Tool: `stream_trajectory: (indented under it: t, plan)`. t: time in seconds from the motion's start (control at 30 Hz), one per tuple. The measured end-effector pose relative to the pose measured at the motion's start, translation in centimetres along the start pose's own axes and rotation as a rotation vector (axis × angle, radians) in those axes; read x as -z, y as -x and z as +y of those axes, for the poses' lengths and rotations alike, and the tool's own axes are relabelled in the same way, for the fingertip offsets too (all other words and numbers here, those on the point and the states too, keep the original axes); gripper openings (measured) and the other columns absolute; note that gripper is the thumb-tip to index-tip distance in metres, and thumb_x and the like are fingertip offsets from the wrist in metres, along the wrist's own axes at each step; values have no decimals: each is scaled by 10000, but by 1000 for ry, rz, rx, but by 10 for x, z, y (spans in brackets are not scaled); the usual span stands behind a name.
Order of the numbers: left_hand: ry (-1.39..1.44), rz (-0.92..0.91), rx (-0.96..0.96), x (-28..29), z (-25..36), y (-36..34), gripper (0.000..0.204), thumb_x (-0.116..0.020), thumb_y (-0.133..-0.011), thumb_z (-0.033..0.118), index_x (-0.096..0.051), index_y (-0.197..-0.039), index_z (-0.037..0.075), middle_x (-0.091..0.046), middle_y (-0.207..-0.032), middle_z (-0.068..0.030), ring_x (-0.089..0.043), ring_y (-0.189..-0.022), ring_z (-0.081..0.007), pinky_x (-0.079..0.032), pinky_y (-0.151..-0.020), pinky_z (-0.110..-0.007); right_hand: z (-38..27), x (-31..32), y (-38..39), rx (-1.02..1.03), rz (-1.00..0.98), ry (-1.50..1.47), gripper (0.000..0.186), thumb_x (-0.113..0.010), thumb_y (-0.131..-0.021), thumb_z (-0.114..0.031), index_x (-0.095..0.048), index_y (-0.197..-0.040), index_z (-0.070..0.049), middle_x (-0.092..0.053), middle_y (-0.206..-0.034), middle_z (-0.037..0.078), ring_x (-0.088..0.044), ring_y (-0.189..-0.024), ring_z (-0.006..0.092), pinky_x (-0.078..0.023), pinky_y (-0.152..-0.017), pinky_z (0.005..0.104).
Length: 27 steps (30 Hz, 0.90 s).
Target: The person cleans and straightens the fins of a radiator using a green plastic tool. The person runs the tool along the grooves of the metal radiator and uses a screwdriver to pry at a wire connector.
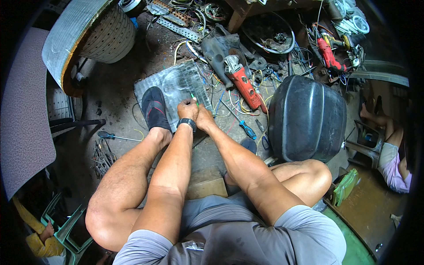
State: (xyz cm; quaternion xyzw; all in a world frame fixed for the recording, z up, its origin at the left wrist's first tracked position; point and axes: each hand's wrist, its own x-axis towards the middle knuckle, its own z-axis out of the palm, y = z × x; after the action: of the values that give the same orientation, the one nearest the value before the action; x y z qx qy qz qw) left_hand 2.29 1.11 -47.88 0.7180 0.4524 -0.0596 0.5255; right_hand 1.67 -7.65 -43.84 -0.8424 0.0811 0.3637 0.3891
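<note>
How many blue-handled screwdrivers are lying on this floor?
2: one screwdriver near the red grinder, another screwdriver left of and below the strapped shoe. Clutter may hide more.

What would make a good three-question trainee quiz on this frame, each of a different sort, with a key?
1. True or false: the left hand and right hand are held far apart.
2. What rests on the grey sheet? A) an angle grinder; B) a dark shoe; C) a wooden block.
3. Fill in: the dark watch is on the ____ wrist.

Key: 1. False, they are close together. 2. B. 3. Left.
</note>
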Motion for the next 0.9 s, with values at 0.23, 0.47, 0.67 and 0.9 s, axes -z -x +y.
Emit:
stream_trajectory:
  t: [0.23,0.47,0.67,0.9]
  plan:
    - [-22,-24,-21,1,5,16,321,-741,-881,258,-741,-1042,-19,-753,-956,-179,-704,-845,-230,-531,-791,-342,8,1,6,5,11,19,479,-618,-924,-326,-500,-1224,28,-643,-1144,347,-616,-1120,495,-487,-934,538]
    - [-93,4,-47,5,-1,20,324,-740,-878,275,-748,-1030,-12,-756,-962,-176,-716,-861,-246,-535,-801,-348,9,-2,13,-2,-5,14,467,-598,-937,-352,-516,-1218,12,-652,-1151,325,-620,-1123,481,-484,-931,545]
    - [-62,-5,-27,-1,-8,23,330,-740,-878,281,-750,-1019,-17,-756,-948,-168,-709,-839,-231,-534,-785,-346,24,-7,11,-2,35,-34,468,-636,-899,-346,-517,-1192,-1,-665,-1090,331,-638,-1070,490,-506,-859,529]
    - [-69,-21,-32,0,-6,33,324,-732,-883,282,-750,-1019,-11,-755,-953,-176,-716,-852,-245,-534,-799,-346,34,-9,14,9,34,-33,482,-651,-895,-342,-519,-1210,-2,-668,-1107,319,-635,-1090,482,-506,-879,517]
